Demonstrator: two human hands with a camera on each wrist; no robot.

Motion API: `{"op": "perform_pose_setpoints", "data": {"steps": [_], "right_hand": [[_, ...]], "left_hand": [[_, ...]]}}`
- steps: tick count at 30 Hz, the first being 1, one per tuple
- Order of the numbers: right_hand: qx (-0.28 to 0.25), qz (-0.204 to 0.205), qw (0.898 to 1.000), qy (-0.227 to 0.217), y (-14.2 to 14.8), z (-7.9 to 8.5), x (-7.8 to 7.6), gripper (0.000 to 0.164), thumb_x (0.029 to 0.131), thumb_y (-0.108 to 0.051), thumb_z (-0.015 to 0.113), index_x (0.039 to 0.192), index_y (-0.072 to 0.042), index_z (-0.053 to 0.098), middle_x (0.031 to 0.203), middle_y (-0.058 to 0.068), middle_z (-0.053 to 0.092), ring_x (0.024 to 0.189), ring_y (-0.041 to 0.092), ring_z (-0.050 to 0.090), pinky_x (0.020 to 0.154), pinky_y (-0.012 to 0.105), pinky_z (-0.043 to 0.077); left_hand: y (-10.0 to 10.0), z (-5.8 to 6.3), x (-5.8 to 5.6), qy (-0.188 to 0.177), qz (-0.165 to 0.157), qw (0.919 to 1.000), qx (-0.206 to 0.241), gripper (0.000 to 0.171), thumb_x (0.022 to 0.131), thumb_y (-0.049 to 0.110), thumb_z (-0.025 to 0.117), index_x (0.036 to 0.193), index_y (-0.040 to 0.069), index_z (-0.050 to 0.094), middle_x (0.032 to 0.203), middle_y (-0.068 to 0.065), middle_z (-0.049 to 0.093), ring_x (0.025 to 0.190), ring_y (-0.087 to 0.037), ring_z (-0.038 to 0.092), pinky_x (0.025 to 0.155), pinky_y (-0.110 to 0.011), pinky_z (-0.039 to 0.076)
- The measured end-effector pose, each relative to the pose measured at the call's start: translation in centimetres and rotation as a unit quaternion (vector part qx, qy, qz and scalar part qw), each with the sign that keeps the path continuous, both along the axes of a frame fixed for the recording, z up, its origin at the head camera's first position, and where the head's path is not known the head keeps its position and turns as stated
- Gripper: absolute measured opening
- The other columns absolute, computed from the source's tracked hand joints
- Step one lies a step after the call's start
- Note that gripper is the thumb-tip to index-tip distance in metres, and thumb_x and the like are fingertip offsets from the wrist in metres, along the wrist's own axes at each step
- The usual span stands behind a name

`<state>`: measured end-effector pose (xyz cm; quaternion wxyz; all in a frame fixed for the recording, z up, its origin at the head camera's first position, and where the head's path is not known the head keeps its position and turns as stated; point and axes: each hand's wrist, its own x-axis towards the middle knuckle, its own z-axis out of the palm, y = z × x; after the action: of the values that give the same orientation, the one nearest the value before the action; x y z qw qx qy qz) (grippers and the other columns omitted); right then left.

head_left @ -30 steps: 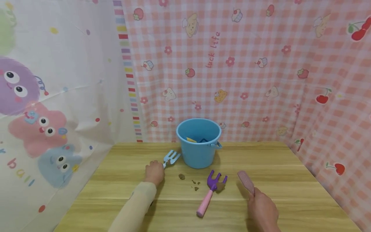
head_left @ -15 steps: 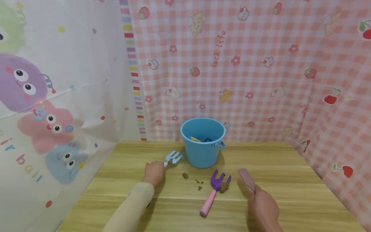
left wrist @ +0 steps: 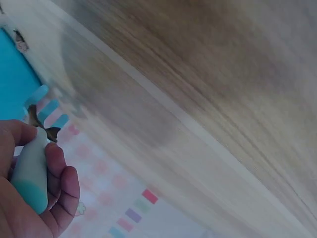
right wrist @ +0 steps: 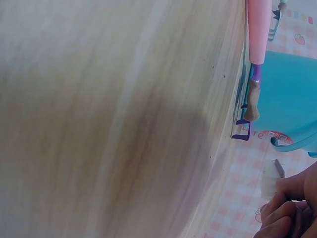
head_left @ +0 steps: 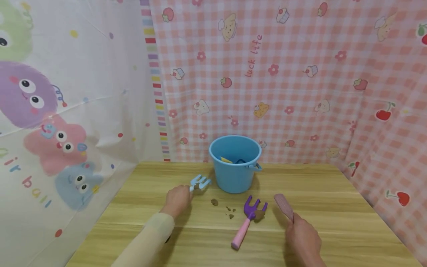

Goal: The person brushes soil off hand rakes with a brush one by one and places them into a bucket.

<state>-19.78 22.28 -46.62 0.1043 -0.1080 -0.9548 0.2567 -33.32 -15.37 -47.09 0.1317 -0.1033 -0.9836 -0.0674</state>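
My left hand [head_left: 178,200] grips the handle of a light blue toy garden fork [head_left: 200,181], left of the blue bucket [head_left: 233,178]. Brown dirt clings to the base of its tines; the pale handle [left wrist: 30,171] with a teal end shows in the left wrist view. On the right, my right hand [head_left: 303,235] holds a small pinkish brush [head_left: 283,205] upright, its pale bristles [right wrist: 270,181] visible in the right wrist view. Between the hands lies a purple toy fork [head_left: 250,211] with a pink handle [head_left: 241,233] and a brown clump [head_left: 259,215] against its tines.
A brown lump [head_left: 214,202] and several crumbs [head_left: 231,216] lie on the wooden table [head_left: 200,241] in front of the bucket. Inside the bucket are a yellow piece [head_left: 226,160] and a dark blue piece [head_left: 240,161]. Patterned cloths [head_left: 287,85] stand behind and beside the table.
The head view has shifted, sliding the table and bucket rightward. My left hand with the blue fork has drawn slightly away from the bucket; the brush is slightly closer to the purple fork.
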Motion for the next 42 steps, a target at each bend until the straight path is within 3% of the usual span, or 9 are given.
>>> {"op": "perform_pose_setpoints", "data": {"steps": [7, 13, 20, 26, 31, 42], "right_hand": [[-0.002, 0.003, 1.0, 0.004, 0.0, 0.1, -0.1, 0.038, 0.097, -0.016, 0.052, 0.13, 0.003, 0.057, 0.098, 0.027, 0.066, 0.073, 0.036, 0.062, 0.055, 0.051, 0.047], [0.003, 0.012, 1.0, 0.028, -0.3, 0.2, -0.3, 0.039, 0.096, -0.016, 0.055, 0.129, 0.005, 0.057, 0.099, 0.027, 0.067, 0.075, 0.04, 0.064, 0.058, 0.054, 0.048], [-0.001, 0.024, 0.999, 0.025, -0.5, 0.5, -0.7, 0.04, 0.098, -0.017, 0.055, 0.13, 0.006, 0.056, 0.078, 0.013, 0.063, 0.063, 0.027, 0.055, 0.051, 0.043, 0.044], [0.003, 0.024, 0.999, 0.033, -1.1, 0.9, -1.1, 0.04, 0.098, -0.02, 0.055, 0.13, 0.004, 0.057, 0.088, 0.02, 0.067, 0.065, 0.028, 0.058, 0.052, 0.043, 0.044], [0.008, 0.031, 0.998, 0.053, -1.7, 1.1, -1.4, 0.037, 0.097, -0.022, 0.059, 0.126, 0.001, 0.061, 0.09, 0.018, 0.069, 0.067, 0.03, 0.062, 0.053, 0.047, 0.047], [0.019, 0.1, 0.987, 0.121, -4.5, 0.9, -1.6, 0.029, 0.096, -0.018, 0.064, 0.12, -0.001, 0.067, 0.095, 0.019, 0.071, 0.078, 0.039, 0.068, 0.058, 0.052, 0.051]], "left_hand": [[-0.1, 0.5, 1.6, 0.028, -0.005, 0.9996, 0.01, 0.015, 0.088, 0.016, 0.066, 0.077, 0.007, 0.06, 0.067, -0.005, 0.053, 0.058, -0.022, 0.054, 0.051, -0.04, 0.047], [0.3, 1.1, 3.3, 0.049, -0.018, 0.9986, 0.006, 0.018, 0.089, 0.02, 0.07, 0.077, 0.009, 0.061, 0.064, -0.002, 0.051, 0.054, -0.017, 0.049, 0.047, -0.035, 0.043], [1.2, 1.7, 5.3, 0.058, -0.038, 0.9976, 0.008, 0.017, 0.088, 0.02, 0.071, 0.077, 0.01, 0.062, 0.065, -0.002, 0.053, 0.054, -0.016, 0.049, 0.046, -0.033, 0.043], [1.9, 1.4, 7.0, 0.095, -0.069, 0.9925, 0.035, 0.019, 0.085, 0.016, 0.073, 0.072, 0.013, 0.059, 0.064, -0.001, 0.053, 0.052, -0.016, 0.05, 0.044, -0.033, 0.04], [3.3, 1.5, 8.2, 0.101, -0.089, 0.9892, 0.059, 0.015, 0.085, 0.015, 0.073, 0.077, 0.012, 0.062, 0.064, 0.0, 0.054, 0.053, -0.016, 0.052, 0.045, -0.033, 0.04], [5.9, 2.0, 9.5, 0.099, -0.111, 0.9884, 0.031, 0.014, 0.089, 0.019, 0.071, 0.084, 0.01, 0.062, 0.064, -0.002, 0.054, 0.051, -0.018, 0.053, 0.043, -0.031, 0.04]]}}
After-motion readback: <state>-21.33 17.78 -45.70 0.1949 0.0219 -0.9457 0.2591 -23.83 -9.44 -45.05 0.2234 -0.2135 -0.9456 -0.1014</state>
